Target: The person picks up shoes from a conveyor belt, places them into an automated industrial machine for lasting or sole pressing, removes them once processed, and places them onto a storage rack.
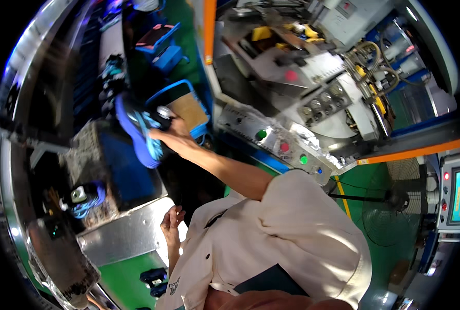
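Observation:
My right arm stretches across to the left, and my right hand (172, 133) is closed around the collar end of a shoe (139, 129). The shoe has a dark upper with light-blue markings and a purple-blue sole, tilted so that the sole faces left. It is held above a worn block with a blue top (129, 168). My left hand (173, 221) hangs low beside the edge of a metal plate (131, 232), its fingers loosely bent and apart, with nothing visible in them. Another blue and dark shoe (88, 200) rests by the block.
Several shoes (112, 77) line a belt at the far left. Blue crates (196, 116) stand beyond my right hand. A machine with a button panel (271, 137) is at the right, with a floor fan (395, 199) nearby. Dark shoes (155, 279) lie below the plate.

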Demonstrator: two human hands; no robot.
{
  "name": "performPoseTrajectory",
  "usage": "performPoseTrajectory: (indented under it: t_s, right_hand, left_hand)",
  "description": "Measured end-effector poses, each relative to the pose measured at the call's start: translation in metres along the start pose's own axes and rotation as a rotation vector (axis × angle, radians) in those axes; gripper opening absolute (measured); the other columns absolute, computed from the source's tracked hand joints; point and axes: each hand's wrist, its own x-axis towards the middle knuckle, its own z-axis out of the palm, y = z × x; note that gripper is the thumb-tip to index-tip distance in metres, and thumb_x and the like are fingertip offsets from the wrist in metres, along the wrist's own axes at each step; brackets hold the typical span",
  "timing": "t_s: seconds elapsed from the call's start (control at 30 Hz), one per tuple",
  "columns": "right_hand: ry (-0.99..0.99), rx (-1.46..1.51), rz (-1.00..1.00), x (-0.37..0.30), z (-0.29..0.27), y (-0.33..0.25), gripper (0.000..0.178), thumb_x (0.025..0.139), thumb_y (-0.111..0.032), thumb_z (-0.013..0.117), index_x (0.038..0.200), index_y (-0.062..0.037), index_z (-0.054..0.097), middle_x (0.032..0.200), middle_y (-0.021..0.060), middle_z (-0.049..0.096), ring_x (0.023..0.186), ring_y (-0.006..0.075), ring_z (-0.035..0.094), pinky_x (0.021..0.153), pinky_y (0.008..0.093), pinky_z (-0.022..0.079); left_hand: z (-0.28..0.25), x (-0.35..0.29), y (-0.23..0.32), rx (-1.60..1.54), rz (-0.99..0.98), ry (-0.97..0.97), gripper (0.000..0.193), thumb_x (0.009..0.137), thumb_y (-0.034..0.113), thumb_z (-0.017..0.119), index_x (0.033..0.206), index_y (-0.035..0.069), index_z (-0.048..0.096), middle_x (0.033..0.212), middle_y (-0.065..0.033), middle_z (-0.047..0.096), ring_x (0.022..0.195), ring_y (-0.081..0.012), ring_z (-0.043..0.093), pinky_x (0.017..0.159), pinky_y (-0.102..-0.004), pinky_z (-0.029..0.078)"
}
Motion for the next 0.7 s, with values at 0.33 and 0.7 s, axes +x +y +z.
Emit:
performPoseTrajectory:
  t_s: [0.33,0.7]
  right_hand:
    - [0.487,0.077,-0.12,-0.126,-0.295,-0.047,0.062,0.066,-0.013,0.077,0.123,-0.0017,0.053,0.106,0.0035,0.06,0.096,0.0147,0.057,0.09,0.0289,0.045]
    - [1.493,-0.176,-0.5,-0.249,-0.546,-0.093,0.041,0.077,-0.011,0.072,0.113,0.0047,0.058,0.099,0.0071,0.063,0.081,0.0151,0.059,0.076,0.0295,0.049]
  left_hand:
    - [0.357,0.052,0.11,0.043,0.236,-0.608,0.062,0.093,0.031,0.057,0.141,-0.001,0.034,0.124,-0.0062,0.05,0.109,-0.0142,0.049,0.095,-0.0275,0.038]
    - [0.64,0.029,0.092,0.425,0.51,-1.221,0.076,0.089,0.042,0.06,0.141,-0.004,0.03,0.141,-0.0269,0.04,0.131,-0.033,0.041,0.107,-0.0402,0.032]
